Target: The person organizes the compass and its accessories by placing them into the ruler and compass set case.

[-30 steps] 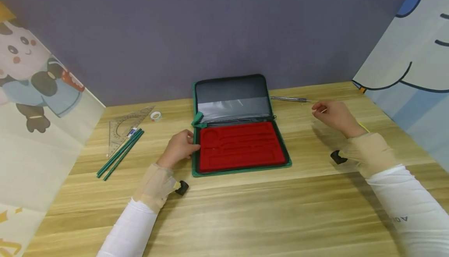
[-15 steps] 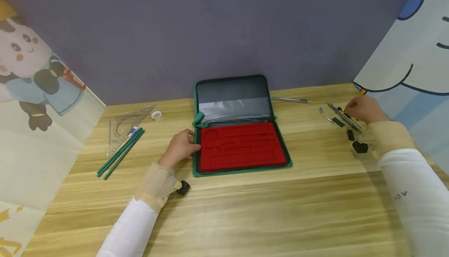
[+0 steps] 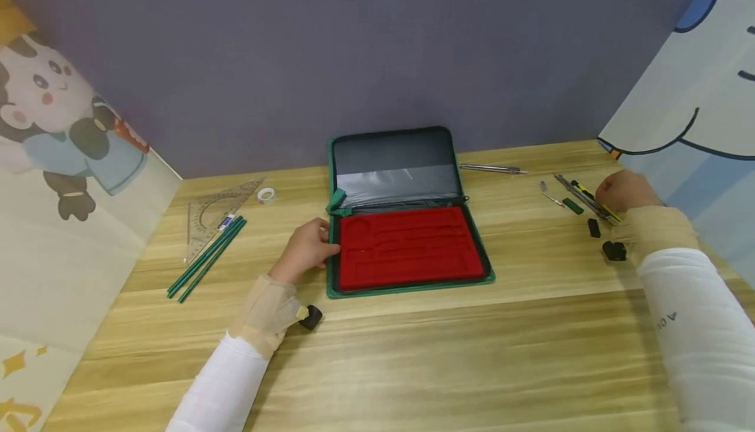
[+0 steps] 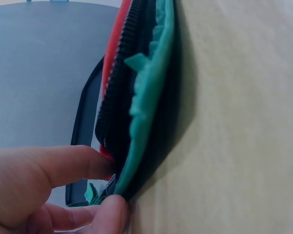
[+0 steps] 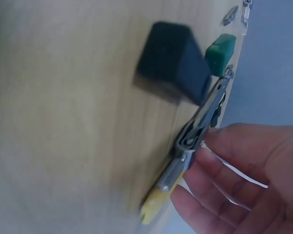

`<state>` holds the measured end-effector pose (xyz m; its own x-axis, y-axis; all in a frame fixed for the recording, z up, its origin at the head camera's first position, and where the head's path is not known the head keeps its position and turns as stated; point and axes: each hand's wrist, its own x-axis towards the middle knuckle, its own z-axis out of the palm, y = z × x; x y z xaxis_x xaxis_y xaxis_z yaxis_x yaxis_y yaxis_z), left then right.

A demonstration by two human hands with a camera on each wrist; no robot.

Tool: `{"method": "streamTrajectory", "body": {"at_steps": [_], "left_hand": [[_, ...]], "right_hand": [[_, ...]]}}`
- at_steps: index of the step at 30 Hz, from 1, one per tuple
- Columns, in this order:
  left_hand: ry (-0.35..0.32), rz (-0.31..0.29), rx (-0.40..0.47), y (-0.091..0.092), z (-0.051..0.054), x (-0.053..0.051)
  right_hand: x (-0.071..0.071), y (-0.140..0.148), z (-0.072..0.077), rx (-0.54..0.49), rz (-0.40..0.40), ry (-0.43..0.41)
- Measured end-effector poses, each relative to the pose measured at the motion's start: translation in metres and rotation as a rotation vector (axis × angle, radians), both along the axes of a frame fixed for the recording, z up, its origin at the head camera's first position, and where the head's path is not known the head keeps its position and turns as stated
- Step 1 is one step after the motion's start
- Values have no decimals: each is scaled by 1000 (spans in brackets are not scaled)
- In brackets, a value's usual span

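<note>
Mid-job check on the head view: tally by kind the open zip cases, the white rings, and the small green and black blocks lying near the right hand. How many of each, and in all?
Open zip case: 1
White ring: 1
Small green block: 1
Small black block: 1
Total: 4

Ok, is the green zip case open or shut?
Open: the green zip case has its lid raised behind the exposed red insert, and the left wrist view shows its zipper teeth unfastened.
</note>
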<state>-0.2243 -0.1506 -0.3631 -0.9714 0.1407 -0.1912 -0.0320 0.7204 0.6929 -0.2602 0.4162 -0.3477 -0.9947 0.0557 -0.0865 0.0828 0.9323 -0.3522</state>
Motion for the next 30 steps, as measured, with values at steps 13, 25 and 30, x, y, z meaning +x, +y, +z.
{"method": "streamTrajectory", "body": {"at_steps": [13, 25, 30], "left_hand": [[15, -7, 0, -1, -3, 0], [26, -6, -8, -1, -4, 2], [24, -1, -5, 1, -4, 1]], "right_hand": [[3, 3, 0, -46, 36, -82], [-7, 1, -7, -6, 87, -74], [-8, 1, -8, 28, 99, -47]]}}
